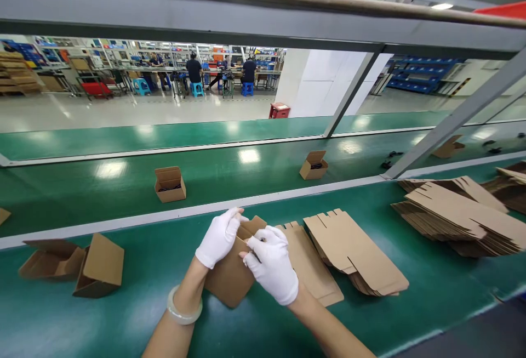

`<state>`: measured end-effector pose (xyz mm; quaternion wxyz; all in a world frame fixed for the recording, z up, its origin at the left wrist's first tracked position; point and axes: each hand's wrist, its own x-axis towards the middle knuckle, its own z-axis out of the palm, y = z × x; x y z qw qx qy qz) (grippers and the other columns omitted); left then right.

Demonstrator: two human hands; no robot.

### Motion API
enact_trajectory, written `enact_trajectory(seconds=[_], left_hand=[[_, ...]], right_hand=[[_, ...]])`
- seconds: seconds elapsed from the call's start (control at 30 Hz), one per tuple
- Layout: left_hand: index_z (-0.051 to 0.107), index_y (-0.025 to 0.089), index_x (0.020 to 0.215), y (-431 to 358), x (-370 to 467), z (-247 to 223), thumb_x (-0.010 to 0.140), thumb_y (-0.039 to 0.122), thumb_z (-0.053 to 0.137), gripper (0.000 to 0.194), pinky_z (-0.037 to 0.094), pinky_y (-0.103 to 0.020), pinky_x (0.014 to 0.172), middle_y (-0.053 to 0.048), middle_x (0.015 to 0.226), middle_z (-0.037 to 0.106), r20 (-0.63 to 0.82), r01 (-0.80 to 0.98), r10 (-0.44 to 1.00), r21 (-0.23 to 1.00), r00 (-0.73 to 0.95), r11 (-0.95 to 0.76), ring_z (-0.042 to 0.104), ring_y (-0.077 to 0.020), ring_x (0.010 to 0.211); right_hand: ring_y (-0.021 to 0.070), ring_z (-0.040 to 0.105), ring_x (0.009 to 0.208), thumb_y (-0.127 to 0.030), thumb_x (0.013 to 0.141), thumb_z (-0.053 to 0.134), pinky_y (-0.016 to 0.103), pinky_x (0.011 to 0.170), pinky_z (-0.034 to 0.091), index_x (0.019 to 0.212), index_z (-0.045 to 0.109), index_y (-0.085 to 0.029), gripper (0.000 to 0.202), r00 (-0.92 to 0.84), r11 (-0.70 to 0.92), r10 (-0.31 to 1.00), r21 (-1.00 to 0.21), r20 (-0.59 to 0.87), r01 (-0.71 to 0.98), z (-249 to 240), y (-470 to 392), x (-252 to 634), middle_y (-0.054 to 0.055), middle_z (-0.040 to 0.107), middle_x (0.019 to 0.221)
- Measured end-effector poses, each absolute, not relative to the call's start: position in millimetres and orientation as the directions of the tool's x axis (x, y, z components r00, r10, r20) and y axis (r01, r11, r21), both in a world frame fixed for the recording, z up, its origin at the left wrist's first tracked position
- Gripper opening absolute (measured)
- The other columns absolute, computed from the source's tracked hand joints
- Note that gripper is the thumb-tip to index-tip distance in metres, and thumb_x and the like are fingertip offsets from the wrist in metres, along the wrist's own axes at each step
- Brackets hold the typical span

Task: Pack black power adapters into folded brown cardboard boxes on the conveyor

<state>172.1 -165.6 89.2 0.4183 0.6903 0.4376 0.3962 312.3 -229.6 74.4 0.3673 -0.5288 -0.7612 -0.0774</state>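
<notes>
Between my hands is a partly folded cardboard box (230,277), tilted, its flaps raised at the top. My left hand (221,237), in a white glove with bare fingertips, closes on the box's upper left edge. At the upper right, my right hand (273,262), gloved alike, pinches a flap of the same box. Part of the flaps is hidden behind the fingers. Just right of the box lie a flat cardboard blank (314,276) and a stack of flat blanks (355,254). Two folded open boxes (101,265) stand to my left on the green surface.
Another pile of blanks (464,210) lies at the right. Beyond a white rail, open boxes with dark contents (170,185) (314,166) stand on a green belt (230,182). A metal post (447,119) slants up at the right. Seated people are in the background.
</notes>
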Motion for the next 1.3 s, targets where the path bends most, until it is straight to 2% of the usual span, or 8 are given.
enact_trajectory(seconds=[0.2,0.37,0.47,0.57,0.7,0.83,1.1,1.3], left_hand=[[0.038,0.024,0.134,-171,165,105,0.067,0.039,0.068,0.075,0.042,-0.036,0.096,-0.008,0.13,0.05,0.141,0.213,0.73,0.904,0.669,-0.37,0.051,-0.0255,0.114],[0.054,0.021,0.104,-171,164,106,0.067,0.04,0.067,0.044,0.047,-0.032,0.08,-0.005,0.102,0.059,0.138,0.249,0.681,0.864,0.719,-0.437,0.057,-0.0206,0.09],[0.051,0.019,0.089,-171,163,101,0.069,0.04,0.065,0.032,0.046,-0.031,0.075,-0.003,0.094,0.056,0.175,0.267,0.7,0.839,0.692,-0.473,0.054,-0.0187,0.084],[0.047,0.019,0.091,-173,164,100,0.07,0.039,0.064,0.033,0.043,-0.035,0.087,-0.008,0.111,0.052,0.274,0.198,0.688,0.829,0.672,-0.523,0.052,-0.0224,0.099],[0.046,0.02,0.101,-178,168,105,0.072,0.038,0.063,0.039,0.035,-0.039,0.099,-0.012,0.134,0.039,0.344,0.099,0.617,0.817,0.708,-0.569,0.042,-0.0268,0.119],[0.047,0.02,0.085,-181,168,106,0.072,0.037,0.064,0.027,0.038,-0.038,0.096,-0.011,0.133,0.041,0.32,0.114,0.6,0.812,0.733,-0.573,0.047,-0.026,0.114],[0.047,0.02,0.089,-185,166,108,0.072,0.036,0.064,0.029,0.042,-0.031,0.079,-0.006,0.102,0.057,0.382,0.063,0.575,0.793,0.723,-0.606,0.054,-0.0191,0.089],[0.049,0.019,0.086,-188,170,109,0.073,0.036,0.063,0.025,0.042,-0.029,0.075,-0.005,0.093,0.059,0.377,0.02,0.541,0.807,0.752,-0.59,0.054,-0.0173,0.082]], right_hand=[[0.0158,0.045,0.067,-0.026,0.078,0.054,0.033,0.071,0.035,0.067,0.059,-0.02,0.013,-0.078,0.408,0.757,-0.376,0.649,0.832,91,-225,328,0.001,0.05,0.065],[0.0162,0.05,0.067,-0.023,0.077,0.055,0.035,0.072,0.039,0.072,0.062,-0.021,0.008,-0.125,0.5,0.708,-0.369,0.695,0.784,94,-231,339,0.002,0.056,0.068],[0.0203,0.056,0.086,-0.023,0.083,0.046,0.039,0.077,0.043,0.098,0.06,-0.022,0.021,0.166,0.437,0.697,-0.597,0.698,0.673,90,-235,345,0.006,0.061,0.089],[0.0215,0.055,0.101,-0.029,0.088,0.037,0.038,0.079,0.047,0.12,0.047,-0.021,0.035,0.352,0.302,0.837,-0.89,0.419,0.342,93,-232,352,0.011,0.058,0.111],[0.022,0.059,0.096,-0.037,0.087,0.037,0.039,0.082,0.049,0.12,0.05,-0.022,0.038,-0.085,0.04,0.995,-0.991,0.051,-0.126,98,-225,352,0.01,0.062,0.108],[0.0241,0.061,0.093,-0.03,0.072,0.057,0.039,0.081,0.048,0.106,0.057,-0.02,0.036,-0.249,-0.149,0.966,-0.934,-0.067,-0.325,95,-223,347,0.009,0.064,0.104],[0.0218,0.055,0.104,-0.045,0.071,0.059,0.039,0.088,0.043,0.116,0.055,-0.02,0.051,-0.477,-0.108,0.877,-0.991,-0.059,-0.075,119,-216,371,0.008,0.06,0.113],[0.0168,0.059,0.077,-0.03,0.074,0.056,0.027,0.07,0.046,0.084,0.065,-0.019,0.017,-0.572,0.101,0.805,-0.914,-0.157,0.394,133,-203,364,-0.001,0.066,0.082]])
